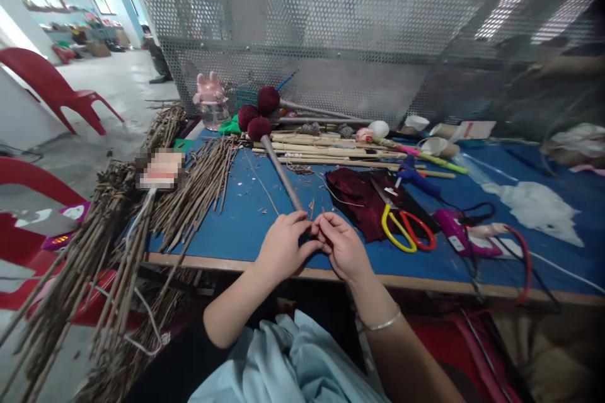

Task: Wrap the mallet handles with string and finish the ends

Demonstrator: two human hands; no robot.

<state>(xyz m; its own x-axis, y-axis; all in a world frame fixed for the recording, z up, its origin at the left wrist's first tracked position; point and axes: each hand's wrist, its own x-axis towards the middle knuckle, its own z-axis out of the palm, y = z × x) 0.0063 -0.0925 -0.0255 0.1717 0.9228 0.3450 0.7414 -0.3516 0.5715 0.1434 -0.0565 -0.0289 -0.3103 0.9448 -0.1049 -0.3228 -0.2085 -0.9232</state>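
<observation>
A grey-wrapped stick with a dark red ball on its far end (pixel 282 173) slants down toward me across the blue table. My left hand (pixel 285 244) is closed around its near end, fingers curled over it. Close beside it, my right hand (pixel 344 244) pinches thumb and fingers together at the stick's end; whatever small thing is between them is hidden. Two more dark red balls (pixel 268 101) lie behind, on grey sticks. To the right are scissors (pixel 399 227) with yellow and red handles, resting on dark red cloth (pixel 347 192).
Thin brown twigs (pixel 198 182) lie in bundles at the left, some overhanging the table edge (pixel 203 262). Pale sticks (pixel 331 150) lie across the back. A blue glue gun (pixel 418 176), a purple packet (pixel 456 230) and clear plastic (pixel 543 208) are at right. Perforated metal sheeting (pixel 302 19) stands behind.
</observation>
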